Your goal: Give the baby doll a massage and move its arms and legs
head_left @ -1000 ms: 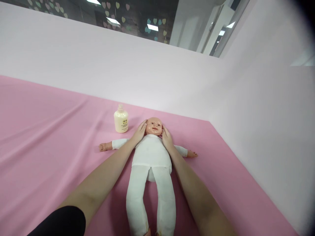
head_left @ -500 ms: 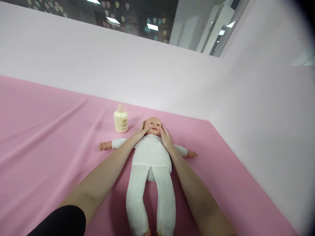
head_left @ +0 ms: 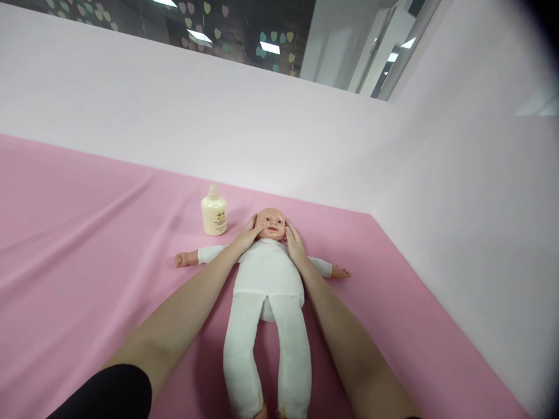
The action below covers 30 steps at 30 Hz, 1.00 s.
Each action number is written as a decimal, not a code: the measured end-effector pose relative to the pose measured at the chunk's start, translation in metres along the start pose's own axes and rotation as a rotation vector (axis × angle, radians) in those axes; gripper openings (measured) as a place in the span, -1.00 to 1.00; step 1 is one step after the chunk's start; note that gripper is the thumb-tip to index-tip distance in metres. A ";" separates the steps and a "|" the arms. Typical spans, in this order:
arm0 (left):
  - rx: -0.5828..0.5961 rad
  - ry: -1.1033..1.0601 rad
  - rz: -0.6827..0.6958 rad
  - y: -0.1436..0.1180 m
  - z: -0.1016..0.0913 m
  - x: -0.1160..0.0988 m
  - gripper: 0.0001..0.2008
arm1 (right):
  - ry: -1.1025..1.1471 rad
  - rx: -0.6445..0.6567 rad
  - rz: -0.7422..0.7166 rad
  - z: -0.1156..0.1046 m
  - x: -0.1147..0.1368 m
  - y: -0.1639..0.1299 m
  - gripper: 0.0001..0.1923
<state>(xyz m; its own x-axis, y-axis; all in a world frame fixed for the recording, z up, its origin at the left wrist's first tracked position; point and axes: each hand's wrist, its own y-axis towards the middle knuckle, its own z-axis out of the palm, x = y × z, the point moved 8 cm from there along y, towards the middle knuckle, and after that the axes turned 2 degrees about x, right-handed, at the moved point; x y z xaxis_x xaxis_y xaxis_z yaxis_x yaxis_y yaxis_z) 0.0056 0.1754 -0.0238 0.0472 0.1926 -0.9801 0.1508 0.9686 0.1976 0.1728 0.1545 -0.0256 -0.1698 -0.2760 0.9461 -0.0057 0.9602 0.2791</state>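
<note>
Lying on its back on the pink cloth-covered surface [head_left: 87,244], the plastic-headed baby doll in white cloth clothing [head_left: 268,273] has its head cupped between both hands. The left hand [head_left: 248,235] lies open with fingers flat against one cheek; the right hand [head_left: 294,244] lies open against the other cheek. Neither grips anything. Just beyond the left hand stands a small cream plastic bottle with a cap [head_left: 213,212], upright; its contents cannot be seen.
</note>
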 end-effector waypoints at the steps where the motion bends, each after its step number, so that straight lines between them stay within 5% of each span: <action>1: 0.004 0.001 0.003 -0.001 0.000 -0.001 -0.29 | 0.003 0.004 0.001 0.000 0.000 0.000 -0.42; 15: -0.047 -0.189 0.001 0.009 0.001 0.013 -0.49 | -0.088 -0.018 -0.047 -0.004 -0.012 0.009 -0.49; 22: -0.107 -0.103 0.077 0.010 -0.008 0.004 -0.59 | -0.105 -0.038 -0.028 -0.005 -0.007 0.005 -0.47; 30: -0.104 -0.152 -0.012 0.003 -0.007 0.005 -0.60 | -0.140 -0.040 -0.073 -0.006 -0.010 0.010 -0.52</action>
<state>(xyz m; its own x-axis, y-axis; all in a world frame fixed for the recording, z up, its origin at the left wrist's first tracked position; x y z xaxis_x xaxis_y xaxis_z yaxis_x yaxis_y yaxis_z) -0.0007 0.1808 -0.0282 0.1963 0.1622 -0.9670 0.0496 0.9833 0.1749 0.1808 0.1666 -0.0310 -0.3062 -0.3342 0.8914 0.0158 0.9344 0.3557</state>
